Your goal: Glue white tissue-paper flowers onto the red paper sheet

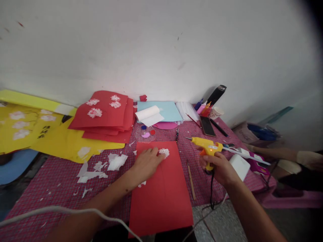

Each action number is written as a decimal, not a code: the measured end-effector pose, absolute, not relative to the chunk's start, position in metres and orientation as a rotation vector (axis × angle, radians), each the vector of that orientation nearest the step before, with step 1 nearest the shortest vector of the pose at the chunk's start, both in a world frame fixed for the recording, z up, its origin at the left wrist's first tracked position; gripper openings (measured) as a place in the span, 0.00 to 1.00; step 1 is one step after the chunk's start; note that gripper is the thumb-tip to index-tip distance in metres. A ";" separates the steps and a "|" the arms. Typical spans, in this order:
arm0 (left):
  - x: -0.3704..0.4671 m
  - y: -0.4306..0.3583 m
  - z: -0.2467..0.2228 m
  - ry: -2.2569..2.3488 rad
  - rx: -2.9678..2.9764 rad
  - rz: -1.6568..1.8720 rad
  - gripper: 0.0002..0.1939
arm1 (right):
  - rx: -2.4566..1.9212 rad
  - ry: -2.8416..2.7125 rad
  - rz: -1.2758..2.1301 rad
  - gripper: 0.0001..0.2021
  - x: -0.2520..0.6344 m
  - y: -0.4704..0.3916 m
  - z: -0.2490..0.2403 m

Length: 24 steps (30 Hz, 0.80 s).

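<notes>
My right hand (218, 164) is wrapped round a yellow hot glue gun (209, 146), held above the right side of the table. A white glue stick (246, 155) sticks out of its back, and its nozzle points left. My left hand (147, 163) lies on a sheet of red paper (161, 201), fingers stretched out. Its fingertips are beside a crumpled white tissue-paper flower (164, 153) near the sheet's top edge; whether they touch it I cannot tell. Another bit of white tissue (142, 184) lies by the sheet's left edge, below my left hand.
Red sheets with pink-white flowers (101, 111) are stacked at the back left over yellow paper (58, 141). Torn tissue (117, 162) lies left of my hand. A wooden stick (191, 181), phone (207, 126) and paper cup (216, 112) are at right. A person's arm (275, 153) shows far right.
</notes>
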<state>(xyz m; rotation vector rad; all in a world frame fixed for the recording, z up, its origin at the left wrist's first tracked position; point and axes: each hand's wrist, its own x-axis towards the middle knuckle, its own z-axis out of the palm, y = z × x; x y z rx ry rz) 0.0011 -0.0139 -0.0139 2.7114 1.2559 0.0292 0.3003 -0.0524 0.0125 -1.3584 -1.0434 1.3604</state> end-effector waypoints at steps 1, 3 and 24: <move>0.001 -0.014 -0.014 1.263 2.703 0.032 0.23 | -1.343 -1.033 1.366 0.17 0.301 -0.054 0.011; 0.001 -0.013 -0.015 1.279 2.683 0.036 0.22 | -1.362 -1.039 1.379 0.15 0.300 -0.056 0.009; -0.002 -0.009 -0.019 1.249 2.699 0.084 0.19 | -1.784 -1.640 0.963 0.15 0.271 -0.058 0.013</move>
